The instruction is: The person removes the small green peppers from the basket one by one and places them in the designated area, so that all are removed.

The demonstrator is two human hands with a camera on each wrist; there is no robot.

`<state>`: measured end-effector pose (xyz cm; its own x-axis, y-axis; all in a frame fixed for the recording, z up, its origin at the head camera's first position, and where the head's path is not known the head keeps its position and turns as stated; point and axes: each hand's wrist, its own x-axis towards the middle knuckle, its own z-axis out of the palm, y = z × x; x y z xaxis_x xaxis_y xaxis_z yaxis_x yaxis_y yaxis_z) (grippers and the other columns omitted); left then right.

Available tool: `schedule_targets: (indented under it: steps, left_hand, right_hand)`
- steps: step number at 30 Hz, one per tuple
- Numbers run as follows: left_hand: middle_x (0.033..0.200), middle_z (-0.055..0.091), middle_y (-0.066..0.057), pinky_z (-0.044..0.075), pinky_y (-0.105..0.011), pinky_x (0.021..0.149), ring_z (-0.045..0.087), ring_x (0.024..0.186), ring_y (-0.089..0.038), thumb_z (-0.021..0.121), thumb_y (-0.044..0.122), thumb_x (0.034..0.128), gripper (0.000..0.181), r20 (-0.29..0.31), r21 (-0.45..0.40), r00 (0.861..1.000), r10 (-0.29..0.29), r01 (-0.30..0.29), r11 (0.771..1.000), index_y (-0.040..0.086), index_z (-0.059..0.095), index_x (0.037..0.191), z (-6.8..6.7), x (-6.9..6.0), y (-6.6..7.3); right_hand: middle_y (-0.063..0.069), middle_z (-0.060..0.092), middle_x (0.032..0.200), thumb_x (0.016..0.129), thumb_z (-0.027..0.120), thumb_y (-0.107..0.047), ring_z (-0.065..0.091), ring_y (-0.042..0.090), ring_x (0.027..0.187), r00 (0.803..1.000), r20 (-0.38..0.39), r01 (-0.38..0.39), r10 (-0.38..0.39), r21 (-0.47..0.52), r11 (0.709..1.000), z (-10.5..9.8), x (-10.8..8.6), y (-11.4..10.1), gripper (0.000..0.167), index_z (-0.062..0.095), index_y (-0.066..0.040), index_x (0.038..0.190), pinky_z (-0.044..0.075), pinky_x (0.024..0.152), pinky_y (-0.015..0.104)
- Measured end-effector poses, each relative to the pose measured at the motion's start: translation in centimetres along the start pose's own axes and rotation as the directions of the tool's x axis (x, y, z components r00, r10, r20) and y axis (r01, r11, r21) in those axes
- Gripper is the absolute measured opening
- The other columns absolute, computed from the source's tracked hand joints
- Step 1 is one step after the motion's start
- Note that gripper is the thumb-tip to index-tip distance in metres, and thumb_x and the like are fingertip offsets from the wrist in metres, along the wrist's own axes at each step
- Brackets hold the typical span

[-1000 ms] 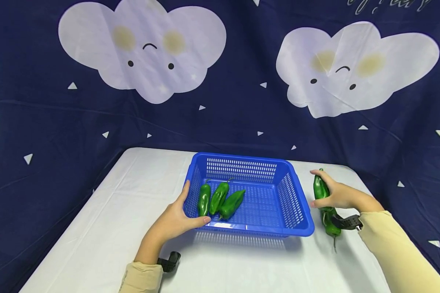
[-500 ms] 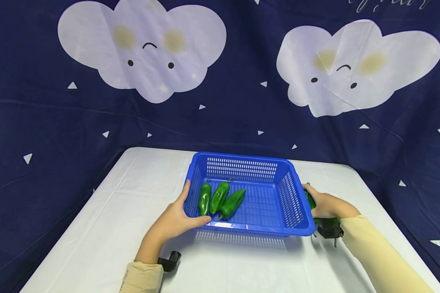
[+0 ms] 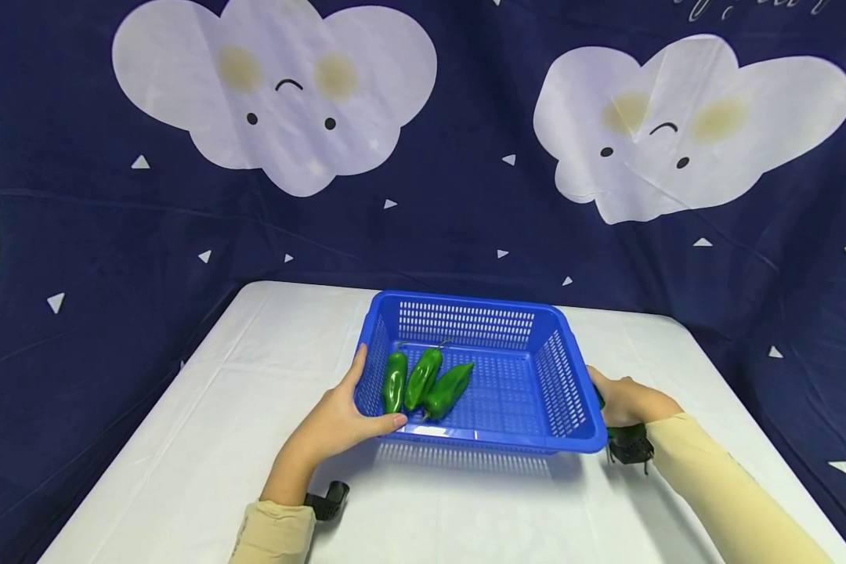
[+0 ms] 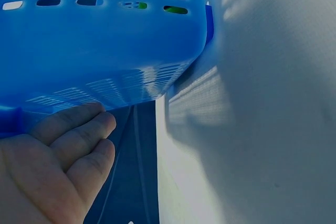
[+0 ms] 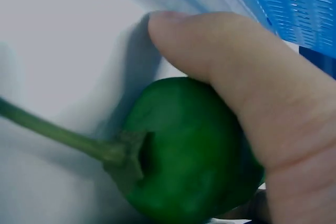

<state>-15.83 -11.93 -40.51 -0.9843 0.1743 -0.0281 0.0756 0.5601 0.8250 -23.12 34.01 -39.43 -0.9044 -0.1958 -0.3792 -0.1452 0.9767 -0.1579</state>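
My left hand holds the near left corner of a blue plastic basket, its thumb along the front rim. In the left wrist view its fingers lie against the basket's outer wall. Inside, three green peppers lie at the left end. Just outside the right wall, my right hand grips a green pepper, stem toward the wrist camera. From above, the hand and basket rim mostly hide that pepper. Another stem shows under the right wrist, its pepper largely covered.
A white cloth covers the table. Behind it hangs a dark blue curtain with clouds and small triangles. Black wrist devices are strapped to the left wrist and the right wrist.
My right hand has moved left and nearer to me with the pepper, ending close against the basket's right side. The left hand, basket and peppers inside have stayed put.
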Motion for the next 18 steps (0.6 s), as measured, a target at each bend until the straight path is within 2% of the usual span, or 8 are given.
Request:
schedule_targets:
  steps: [8,13,18]
  left_hand:
    - [0.163,0.022,-0.015,0.036,-0.063,0.11,0.034,0.145,-0.04,0.083,0.056,0.0711,0.127,0.001,0.004,1.0,0.008,-0.008,1.0,0.029,-0.004,0.16,0.0,0.1,-0.2]
    - [0.163,0.024,-0.016,0.037,-0.062,0.11,0.036,0.144,-0.04,0.083,0.059,0.0699,0.129,0.0,0.007,1.0,0.006,-0.006,1.0,0.029,-0.004,0.16,0.0,0.0,-0.2]
    - [0.163,0.024,-0.017,0.038,-0.063,0.11,0.036,0.144,-0.041,0.082,0.06,0.0706,0.128,0.001,0.003,1.0,0.011,-0.011,1.0,0.027,-0.003,0.161,0.0,0.1,-0.1]
  right_hand:
    - [0.041,0.055,0.121,0.07,0.081,-0.061,0.053,0.055,0.114,0.998,-0.055,-0.001,-0.002,-0.06,0.998,-1.2,-0.8,-0.2,0.109,0.026,-0.014,0.152,0.048,0.083,0.068]
    - [0.034,0.061,0.121,0.066,0.08,-0.067,0.055,0.053,0.112,0.996,-0.09,0.018,-0.023,-0.063,0.998,-2.5,-1.3,-0.7,0.112,0.029,-0.015,0.152,0.049,0.083,0.068]
    - [0.029,0.063,0.121,0.07,0.079,-0.065,0.056,0.052,0.11,0.989,-0.132,0.061,-0.065,-0.032,0.998,-4.4,-1.9,-0.8,0.112,0.023,-0.016,0.153,0.05,0.08,0.066]
